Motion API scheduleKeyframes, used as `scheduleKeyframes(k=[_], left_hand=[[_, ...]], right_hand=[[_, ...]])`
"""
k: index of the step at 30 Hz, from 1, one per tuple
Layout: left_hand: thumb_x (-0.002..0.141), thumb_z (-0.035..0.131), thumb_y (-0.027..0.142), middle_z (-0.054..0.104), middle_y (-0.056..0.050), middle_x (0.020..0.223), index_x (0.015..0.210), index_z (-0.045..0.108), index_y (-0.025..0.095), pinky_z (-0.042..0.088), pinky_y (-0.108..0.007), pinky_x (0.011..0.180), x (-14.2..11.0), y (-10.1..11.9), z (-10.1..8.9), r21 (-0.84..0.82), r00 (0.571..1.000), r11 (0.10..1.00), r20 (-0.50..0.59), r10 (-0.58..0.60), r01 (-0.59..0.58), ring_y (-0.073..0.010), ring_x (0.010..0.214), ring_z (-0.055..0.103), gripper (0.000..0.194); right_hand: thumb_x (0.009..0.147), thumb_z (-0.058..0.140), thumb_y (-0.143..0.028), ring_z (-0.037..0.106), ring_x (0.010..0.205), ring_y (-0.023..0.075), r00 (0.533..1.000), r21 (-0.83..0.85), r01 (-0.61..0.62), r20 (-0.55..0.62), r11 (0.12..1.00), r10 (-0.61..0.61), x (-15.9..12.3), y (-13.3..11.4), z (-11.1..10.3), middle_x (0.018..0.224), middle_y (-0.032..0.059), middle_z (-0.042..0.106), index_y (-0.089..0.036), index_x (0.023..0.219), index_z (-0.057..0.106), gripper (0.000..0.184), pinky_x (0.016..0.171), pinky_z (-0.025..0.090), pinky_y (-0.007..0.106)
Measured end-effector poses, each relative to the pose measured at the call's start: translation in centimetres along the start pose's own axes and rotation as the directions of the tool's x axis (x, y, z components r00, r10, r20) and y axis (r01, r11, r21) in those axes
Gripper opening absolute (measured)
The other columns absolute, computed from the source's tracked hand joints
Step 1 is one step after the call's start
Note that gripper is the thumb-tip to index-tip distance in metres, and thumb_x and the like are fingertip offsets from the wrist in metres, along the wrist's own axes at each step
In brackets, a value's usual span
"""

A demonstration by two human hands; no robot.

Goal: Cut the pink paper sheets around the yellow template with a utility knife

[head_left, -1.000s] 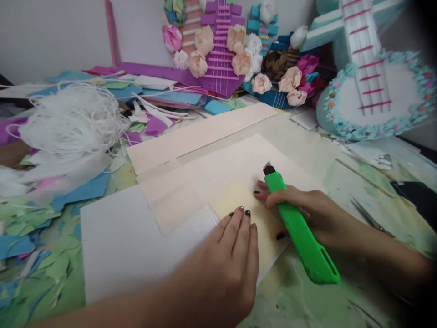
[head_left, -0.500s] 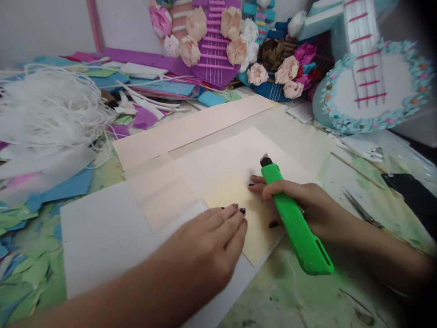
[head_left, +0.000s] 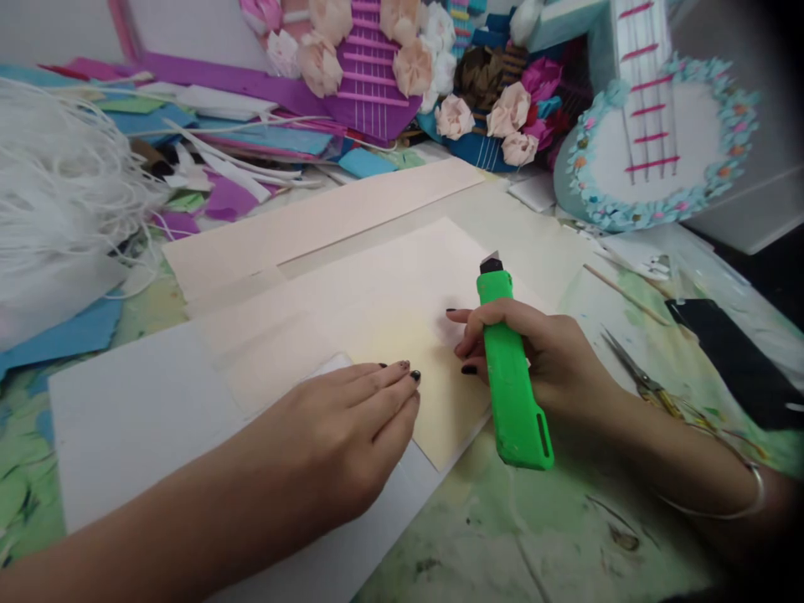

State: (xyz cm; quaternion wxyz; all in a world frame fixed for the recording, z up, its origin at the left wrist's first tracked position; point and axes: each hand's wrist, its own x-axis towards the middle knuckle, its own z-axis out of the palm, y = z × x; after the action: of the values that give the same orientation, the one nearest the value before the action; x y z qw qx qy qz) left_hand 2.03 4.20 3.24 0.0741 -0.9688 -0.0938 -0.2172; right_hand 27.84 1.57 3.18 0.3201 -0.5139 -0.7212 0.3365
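Observation:
My right hand [head_left: 540,360] is closed around a bright green utility knife [head_left: 510,377], its short blade tip pointing away from me above a cream paper sheet [head_left: 389,301]. My left hand [head_left: 339,435] lies flat, fingers stretched out together, pressing on the near part of that sheet. Under the sheet's near left side lies a white board [head_left: 138,419]. A longer cream strip [head_left: 314,218] lies just beyond the sheet. A thin bracelet [head_left: 729,502] circles my right wrist.
A tangle of white cord [head_left: 56,184] fills the far left. Foam scraps [head_left: 63,335] litter the left side. Paper-flower guitar models [head_left: 377,75] and a blue heart-shaped one [head_left: 659,159] stand at the back. Scissors [head_left: 641,381], a thin wooden stick [head_left: 621,293] and a black object [head_left: 729,360] lie right.
The view has shifted, so everything sits lower and further left in frame. My right hand has turned the knife more upright. My left hand has stayed flat on the sheet.

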Motion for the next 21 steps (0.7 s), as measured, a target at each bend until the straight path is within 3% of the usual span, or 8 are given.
scheduleKeyframes(k=[6, 12, 21], left_hand=[[0.101, 0.026, 0.004, 0.075, -0.007, 0.104, 0.102, 0.071, 0.011, 0.054, -0.026, 0.091, 0.15, -0.13, -0.41, -0.008, 1.0, 1.0, -0.018, -0.006, 0.006, -0.0155, 0.1, 0.07, 0.046], [0.1, 0.031, 0.004, 0.075, -0.011, 0.104, 0.102, 0.071, 0.011, 0.053, -0.028, 0.094, 0.13, 0.14, -0.17, 0.008, 0.999, 1.0, -0.026, -0.029, 0.029, -0.0165, 0.103, 0.069, 0.041], [0.097, 0.03, 0.001, 0.073, -0.016, 0.107, 0.106, 0.07, 0.004, 0.055, -0.034, 0.091, -0.35, 0.26, -0.35, 0.06, 0.999, 0.997, 0.014, 0.047, -0.048, -0.0234, 0.104, 0.069, 0.041]], right_hand=[[0.081, 0.068, -0.015, 0.068, 0.11, 0.0253, 1.0, 0.048, -0.008, -0.005, 0.999, 0.008, 0.08, -0.16, -0.1, 0.103, 0.0026, 0.071, -0.026, 0.101, 0.058, 0.025, 0.085, 0.062, 0.036], [0.081, 0.07, -0.017, 0.069, 0.107, 0.0249, 1.0, 0.118, -0.031, 0.008, 0.992, 0.03, 0.08, -0.19, -0.21, 0.096, 0.0029, 0.072, -0.025, 0.102, 0.059, 0.025, 0.084, 0.063, 0.035], [0.081, 0.072, -0.021, 0.072, 0.096, 0.0246, 0.998, 0.247, -0.065, 0.035, 0.967, 0.058, 0.47, -0.44, -0.31, 0.094, 0.0049, 0.071, -0.024, 0.1, 0.061, 0.022, 0.08, 0.065, 0.038]])
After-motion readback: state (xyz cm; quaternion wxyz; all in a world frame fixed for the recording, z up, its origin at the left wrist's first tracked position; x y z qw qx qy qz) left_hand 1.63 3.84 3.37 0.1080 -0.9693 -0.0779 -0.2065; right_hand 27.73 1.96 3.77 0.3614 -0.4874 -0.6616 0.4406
